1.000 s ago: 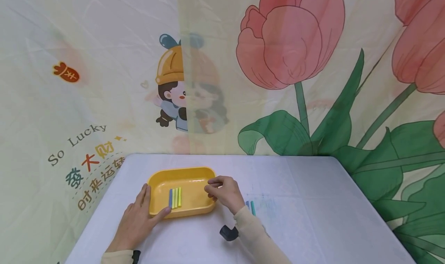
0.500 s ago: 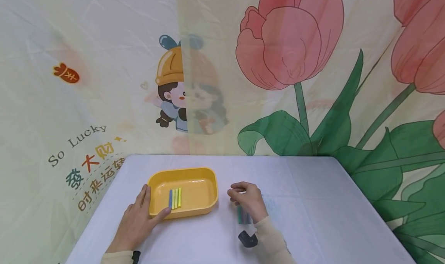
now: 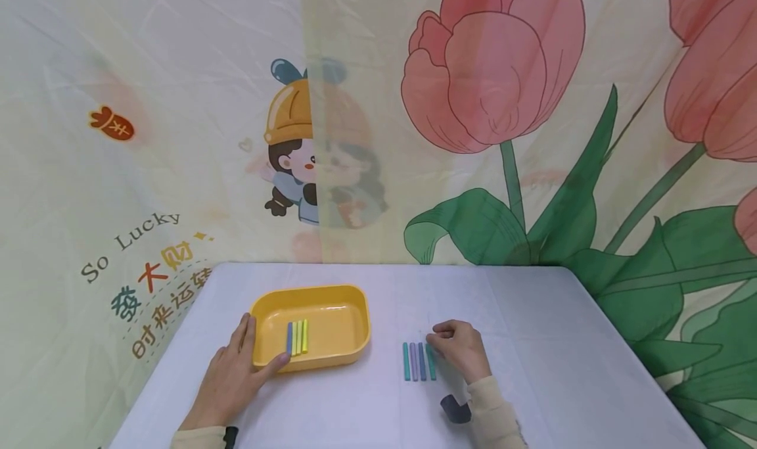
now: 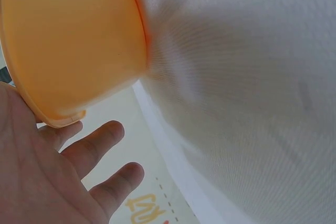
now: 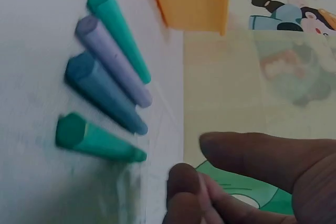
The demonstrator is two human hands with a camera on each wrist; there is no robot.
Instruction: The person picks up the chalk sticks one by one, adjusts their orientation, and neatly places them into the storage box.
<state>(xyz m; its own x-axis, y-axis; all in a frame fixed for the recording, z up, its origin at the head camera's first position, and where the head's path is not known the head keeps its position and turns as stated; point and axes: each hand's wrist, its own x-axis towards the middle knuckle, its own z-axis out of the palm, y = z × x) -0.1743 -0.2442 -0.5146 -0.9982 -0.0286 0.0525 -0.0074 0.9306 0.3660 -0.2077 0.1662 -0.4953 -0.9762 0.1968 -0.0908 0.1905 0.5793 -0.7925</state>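
A yellow tray (image 3: 355,306) stands on the white table and holds three short sticks (image 3: 298,336), blue, yellow and yellow-green. My left hand (image 3: 245,350) rests against its near left corner, fingers straight along the left wall and thumb on the front wall. In the left wrist view the tray (image 4: 68,40) sits above the relaxed left hand (image 4: 79,171). Several sticks (image 3: 418,360), teal, lavender, blue and teal, lie side by side right of the tray. My right hand (image 3: 455,344) hovers just beside the rightmost teal stick, fingers curled, nothing between them. The right wrist view shows the sticks (image 5: 105,77) lying apart from the right hand (image 5: 236,182).
The table (image 3: 532,344) is covered in white cloth and ends at a printed fabric backdrop (image 3: 497,107) behind and on both sides. A small black camera (image 3: 454,409) is strapped under my right wrist.
My right hand left the tray's right rim and moved right and nearer to me, uncovering the row of sticks on the table. The left hand and the tray stayed put.
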